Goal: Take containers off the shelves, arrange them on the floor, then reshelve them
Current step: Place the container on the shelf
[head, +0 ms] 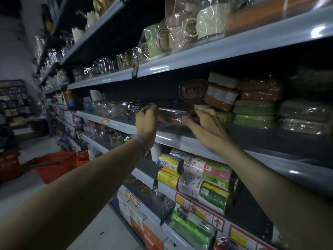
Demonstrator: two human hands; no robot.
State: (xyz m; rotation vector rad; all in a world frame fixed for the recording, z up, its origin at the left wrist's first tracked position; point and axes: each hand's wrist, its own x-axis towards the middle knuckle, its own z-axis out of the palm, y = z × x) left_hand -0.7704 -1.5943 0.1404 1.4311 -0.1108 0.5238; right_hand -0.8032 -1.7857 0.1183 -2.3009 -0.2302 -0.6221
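Two bare forearms reach up and forward from the bottom of the view, a pale wristband [139, 139] on the left wrist. Under them, on the lower shelf, lie packed rolls of bin bags [200, 175], yellow, pink and green, with red-and-yellow price tags along the rail beneath.

Up at the middle shelf [180, 141], the left hand [146, 121] has its fingers curled over the left end of a dark, film-wrapped container [171, 117], and the right hand [205, 127] grips the right end, thumb stretched along the near side. Both hands hold the same piece between them. It sits low over the shelf's deck, just behind the front edge; whether it touches the deck, I can't tell.

Just beyond the right hand, a brown slotted tray [192, 91] leans upright against a stack of orange-and-white boxes [221, 98]. Beside those, further right, green lidded containers [254, 114] are stacked in plastic wrap, with paler wrapped ones at the far right.

One shelf up, cream and green mugs [180, 35] sit bagged in clear film, and clear glass tumblers [108, 65] line up to their left.

Far down the aisle, red shopping baskets [54, 165] rest on the floor, and the shelving runs off into the gloom
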